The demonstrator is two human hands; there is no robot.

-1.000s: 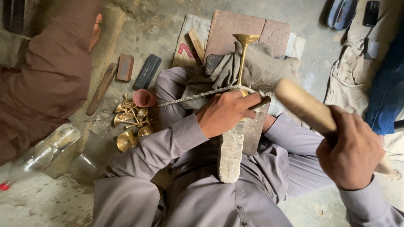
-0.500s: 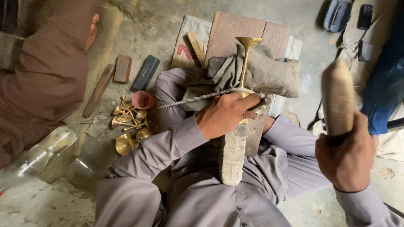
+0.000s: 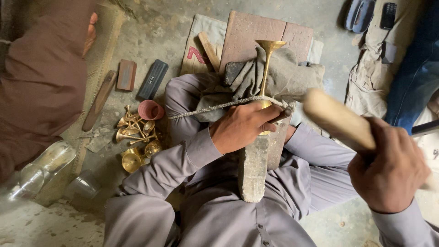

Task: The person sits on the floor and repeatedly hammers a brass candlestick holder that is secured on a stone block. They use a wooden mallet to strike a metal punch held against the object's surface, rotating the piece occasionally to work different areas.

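Head view: rough concrete floor [image 3: 151, 27] strewn with brass goblets [image 3: 135, 137], brick slabs [image 3: 270, 32].

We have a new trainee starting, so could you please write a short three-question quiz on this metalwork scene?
1. True or false: the left hand steadies a brass trumpet-shaped piece on the stone block.
2. What does the right hand grip?
A. a glass jar
B. a wooden mallet
C. a pink cup
3. Which colour is the cup beside the pile of brass pieces?

Key: 1 true; 2 B; 3 pink.
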